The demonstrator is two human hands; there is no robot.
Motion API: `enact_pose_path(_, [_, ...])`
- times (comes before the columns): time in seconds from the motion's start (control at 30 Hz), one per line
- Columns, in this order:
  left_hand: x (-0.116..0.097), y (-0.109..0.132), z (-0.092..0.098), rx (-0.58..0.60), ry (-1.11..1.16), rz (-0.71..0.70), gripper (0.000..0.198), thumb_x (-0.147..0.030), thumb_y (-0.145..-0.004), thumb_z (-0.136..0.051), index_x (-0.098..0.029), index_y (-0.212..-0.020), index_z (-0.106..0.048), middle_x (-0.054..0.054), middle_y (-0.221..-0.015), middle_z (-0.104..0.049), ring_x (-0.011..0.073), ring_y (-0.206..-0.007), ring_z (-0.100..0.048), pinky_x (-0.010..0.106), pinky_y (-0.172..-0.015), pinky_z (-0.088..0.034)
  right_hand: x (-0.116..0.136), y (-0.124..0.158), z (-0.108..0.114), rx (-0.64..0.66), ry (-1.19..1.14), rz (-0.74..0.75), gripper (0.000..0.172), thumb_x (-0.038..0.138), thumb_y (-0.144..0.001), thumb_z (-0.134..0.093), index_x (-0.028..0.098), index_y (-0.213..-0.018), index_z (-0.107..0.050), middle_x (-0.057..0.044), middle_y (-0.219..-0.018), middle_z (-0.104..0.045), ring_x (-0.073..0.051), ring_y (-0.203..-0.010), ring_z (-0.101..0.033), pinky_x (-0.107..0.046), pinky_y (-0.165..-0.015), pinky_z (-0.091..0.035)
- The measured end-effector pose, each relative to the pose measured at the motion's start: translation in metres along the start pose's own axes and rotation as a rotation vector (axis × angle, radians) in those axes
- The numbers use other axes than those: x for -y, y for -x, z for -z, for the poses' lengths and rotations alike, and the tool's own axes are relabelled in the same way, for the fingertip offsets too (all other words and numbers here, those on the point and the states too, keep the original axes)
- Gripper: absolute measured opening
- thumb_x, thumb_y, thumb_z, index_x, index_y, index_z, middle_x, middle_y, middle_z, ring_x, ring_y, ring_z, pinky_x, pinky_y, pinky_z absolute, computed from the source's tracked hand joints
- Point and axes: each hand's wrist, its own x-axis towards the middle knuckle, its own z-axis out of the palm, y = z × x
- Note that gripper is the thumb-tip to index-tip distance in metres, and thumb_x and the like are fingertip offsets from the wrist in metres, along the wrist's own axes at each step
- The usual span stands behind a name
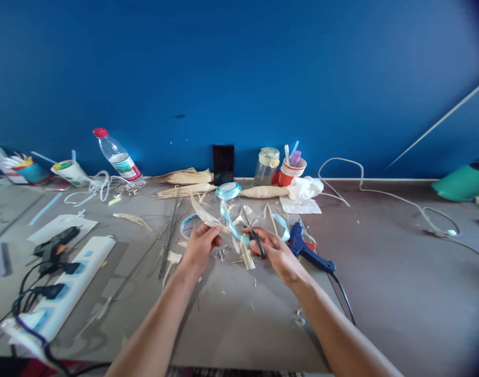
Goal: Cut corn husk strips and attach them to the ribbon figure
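Near the middle of the table, my left hand (201, 247) pinches a pale, curved strip of dried corn husk (203, 213) between thumb and fingers. My right hand (274, 250) is closed around scissors (257, 244) with black handles, whose blades point away from me and sit to the right of the strip. Light blue ribbon (229, 220) trails between the hands from a roll (228, 190) behind them. A small bundle of husk (247, 255) lies beside the scissors. Just right of my right hand is a blue glue gun (311, 253).
A white power strip (76, 290) with plugs and a black glue gun (58, 246) occupy the left. Along the blue wall stand a tilted bottle (119, 157), a dark phone (223, 164), a jar (267, 166) and red cups (291, 173). A white cable (396, 195) crosses the right side.
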Motion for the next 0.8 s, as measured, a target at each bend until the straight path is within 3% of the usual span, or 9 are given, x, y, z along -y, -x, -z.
enact_pose_path(0.3, [-0.0013,-0.0013,-0.0017,-0.035,0.0,-0.069,0.015,-0.029,-0.067,-0.067,-0.015,-0.068,-0.06,-0.005,-0.055,-0.053,0.0057,-0.045,-0.046,0.02,-0.048,-0.035,0.0005,0.0041,0.0014,0.051,0.626,0.099,0.023,0.035,-0.076,-0.06,0.017,-0.091,-0.066,0.004,-0.06,-0.051,-0.009,-0.056,-0.041,-0.021,-0.051,-0.029])
enact_pose_path(0.6, [-0.0014,-0.0009,-0.0013,-0.032,-0.015,-0.055,0.014,-0.028,-0.066,-0.066,-0.014,-0.067,-0.064,-0.001,-0.061,-0.059,0.0054,-0.045,-0.045,0.02,-0.047,-0.034,-0.0012,0.0023,0.0024,0.116,0.611,0.061,0.028,0.036,-0.078,-0.058,0.017,-0.096,-0.067,0.003,-0.06,-0.05,-0.009,-0.054,-0.04,-0.02,-0.049,-0.029])
enact_pose_path(0.8, [-0.0017,-0.0013,-0.0009,-0.028,-0.039,-0.051,0.013,-0.027,-0.066,-0.065,-0.014,-0.065,-0.065,-0.002,-0.055,-0.055,0.0057,-0.045,-0.045,0.02,-0.048,-0.034,0.0005,0.0025,0.0026,0.148,0.58,0.038,0.03,0.038,-0.076,-0.059,0.017,-0.097,-0.068,0.003,-0.058,-0.049,-0.009,-0.053,-0.039,-0.02,-0.047,-0.028])
